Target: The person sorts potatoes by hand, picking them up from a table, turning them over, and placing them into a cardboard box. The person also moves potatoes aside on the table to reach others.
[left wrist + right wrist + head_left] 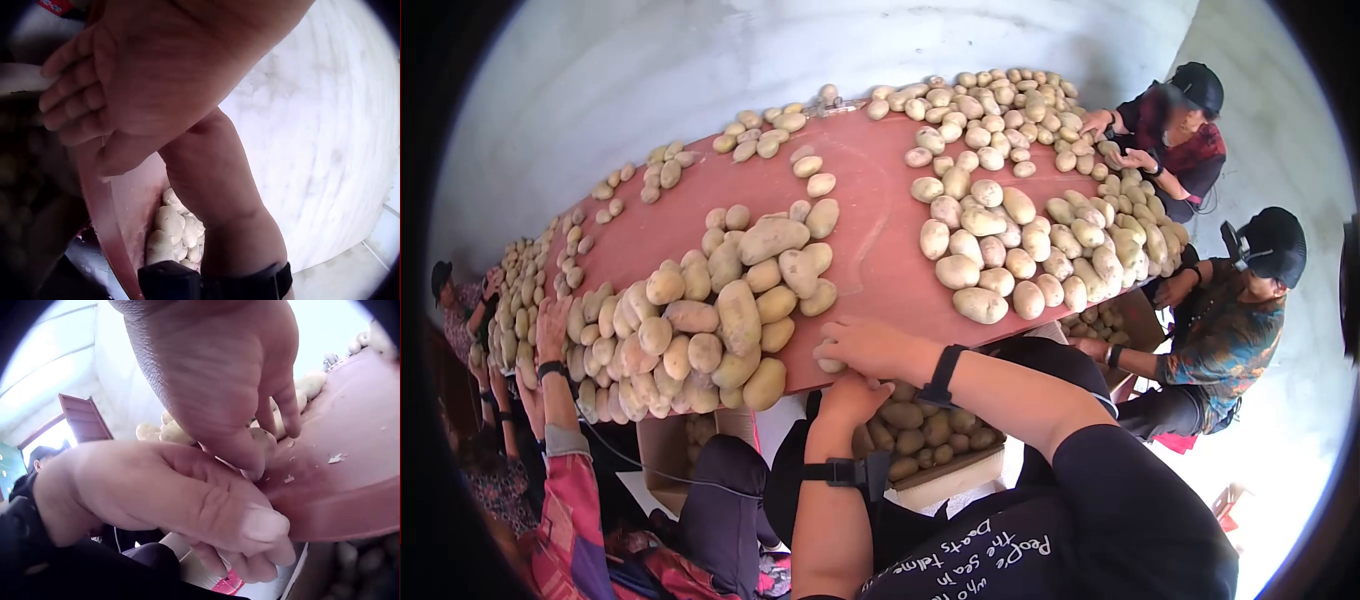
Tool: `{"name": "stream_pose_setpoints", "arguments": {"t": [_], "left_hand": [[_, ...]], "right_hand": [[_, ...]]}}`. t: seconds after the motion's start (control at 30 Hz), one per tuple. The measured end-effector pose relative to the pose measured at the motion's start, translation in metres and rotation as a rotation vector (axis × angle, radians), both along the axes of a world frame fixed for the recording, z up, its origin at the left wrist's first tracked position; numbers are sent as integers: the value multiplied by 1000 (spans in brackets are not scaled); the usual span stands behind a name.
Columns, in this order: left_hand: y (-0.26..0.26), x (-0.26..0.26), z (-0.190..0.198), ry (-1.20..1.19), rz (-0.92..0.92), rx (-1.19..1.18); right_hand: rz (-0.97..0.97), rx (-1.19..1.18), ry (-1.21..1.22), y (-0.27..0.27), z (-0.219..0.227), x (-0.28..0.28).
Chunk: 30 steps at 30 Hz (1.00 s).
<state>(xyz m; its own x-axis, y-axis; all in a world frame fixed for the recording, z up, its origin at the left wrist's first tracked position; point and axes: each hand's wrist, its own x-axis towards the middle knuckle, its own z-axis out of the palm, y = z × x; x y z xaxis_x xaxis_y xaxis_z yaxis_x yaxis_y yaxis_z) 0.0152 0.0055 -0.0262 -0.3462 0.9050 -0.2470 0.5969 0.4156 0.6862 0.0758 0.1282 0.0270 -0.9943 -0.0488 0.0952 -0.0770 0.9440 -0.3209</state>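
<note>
In the head view, my right hand (882, 350) reaches over the red table's front edge, its fingers round a small potato (831, 364). The right wrist view shows that potato (264, 444) between the thumb and fingers of my right hand (219, 375), low over the red surface (356, 444). Just below it, my left hand (855, 400) is at the edge, above a box of potatoes (908, 440). Its fingers are loosely bent and hold nothing, as the left hand (156, 81) shows in the left wrist view.
A large potato heap (690, 320) lies left of my hands and another (1040, 240) lies right. Two people in caps (1200, 90) (1272, 250) are at the right; other people's arms (555, 400) reach in at the left. A second box (665, 450) stands below the table.
</note>
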Motion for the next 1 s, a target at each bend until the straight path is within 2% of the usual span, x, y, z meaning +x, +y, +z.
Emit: {"name": "stream_pose_setpoints", "arguments": {"t": [0.1,0.2,0.27,0.33,0.4,0.47,0.53,0.6,0.67,0.77,0.83,0.9,0.97,1.0], "left_hand": [[1,0,22,-19,-111,-182],[4,-2,16,11,-183,-271],[1,1,6,6,-130,-177],[1,4,3,-5,-105,-121],[0,5,5,-18,-106,-104],[2,7,9,-6,-137,-105],[5,9,10,-19,-168,-113],[5,9,9,-52,-151,-131],[6,11,18,10,-181,-178],[8,16,21,-8,-208,-224],[9,18,23,-32,-208,-231],[12,19,22,-33,-210,-210],[13,18,16,-15,-207,-169],[16,16,14,-34,-225,-199]], "right_hand": [[-84,16,27,5,2,8],[-333,-136,38,25,24,45],[-502,21,186,57,29,72],[-828,51,208,83,41,105],[-1154,53,92,113,50,131],[-1354,108,47,137,48,149],[-1263,396,-31,160,21,166],[-1185,506,-60,167,17,165],[-1255,503,-3,157,26,148],[-1085,424,186,136,37,109],[-861,46,221,112,50,72],[-609,-79,226,95,43,27],[-545,-209,82,72,43,-18],[-558,-253,112,64,35,-39]]}}
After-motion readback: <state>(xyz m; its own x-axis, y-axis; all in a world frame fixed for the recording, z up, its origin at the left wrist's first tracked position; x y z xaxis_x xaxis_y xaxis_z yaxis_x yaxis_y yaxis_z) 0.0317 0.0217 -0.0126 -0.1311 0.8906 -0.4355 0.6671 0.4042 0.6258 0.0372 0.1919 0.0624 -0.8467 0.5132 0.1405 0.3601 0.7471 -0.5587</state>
